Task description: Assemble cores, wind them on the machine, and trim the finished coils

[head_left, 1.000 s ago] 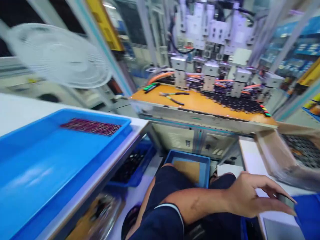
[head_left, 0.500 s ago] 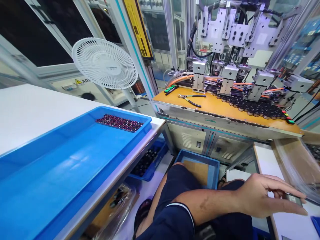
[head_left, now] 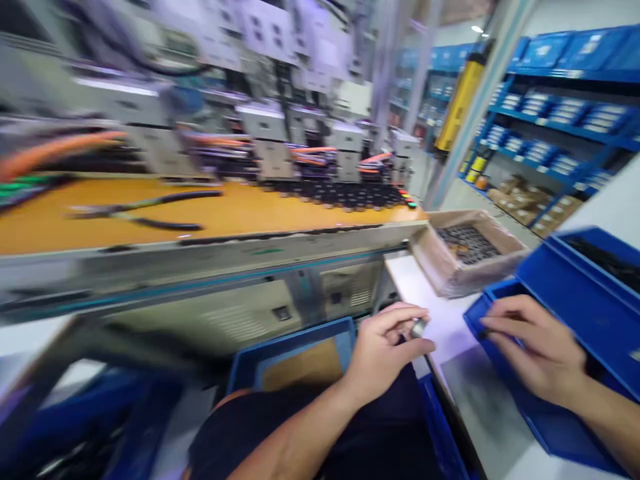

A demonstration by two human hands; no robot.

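Observation:
My left hand (head_left: 383, 350) is closed in a pinch on a small silvery metal cylinder (head_left: 419, 327), held above my lap near the edge of the white side table (head_left: 440, 320). Over a blue bin (head_left: 555, 420) on that table, my right hand (head_left: 543, 350) pinches a small dark piece (head_left: 484, 333), too small and blurred to name. The two hands are apart, with the fingertips of each turned toward the other.
An orange bench (head_left: 250, 213) carries pliers (head_left: 150, 210), rows of black round parts (head_left: 340, 195) and machine fixtures. A carton (head_left: 450, 270) holds many small parts. A blue tray (head_left: 245, 363) with cardboard lies low before my knees. Blue shelving (head_left: 565, 127) stands behind.
My view has swung right, so the fan and long blue tray have left it. My right hand is now in sight with a small dark piece. My left hand still holds the metal cylinder.

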